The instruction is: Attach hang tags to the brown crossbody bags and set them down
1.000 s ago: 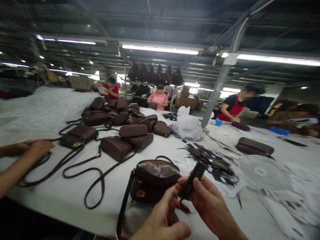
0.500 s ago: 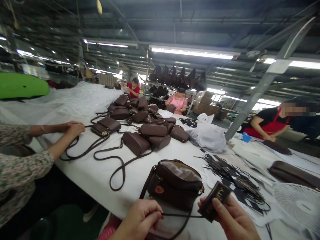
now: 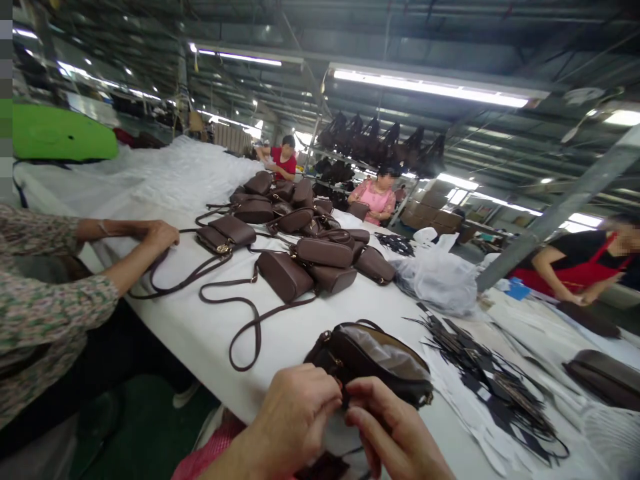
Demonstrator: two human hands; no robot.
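A dark brown handbag (image 3: 385, 370) lies in front of me with its top open and pale wrapping showing inside. My left hand (image 3: 300, 410) is closed in a pinch at the bag's front, on the thin black cord of a hang tag, which my fingers mostly hide. Close beside it, my right hand (image 3: 387, 427) has thumb and fingers curled together; what lies between them is hidden. Below the hands, a dark piece that looks like the hang tag (image 3: 325, 465) shows partly at the bottom edge.
Several brown handbags (image 3: 325, 253) with straps are heaped mid-table. Black hang tags with cords (image 3: 495, 380) lie at right, near a clear plastic bag (image 3: 440, 273). At left, a co-worker's hands (image 3: 163, 237) hold a strap. A slanting grey post (image 3: 555, 207) stands at right.
My right hand has let the hang tag drop and moved left to the bag's front, beside my left hand. The view has shifted, and the bag leans back more.
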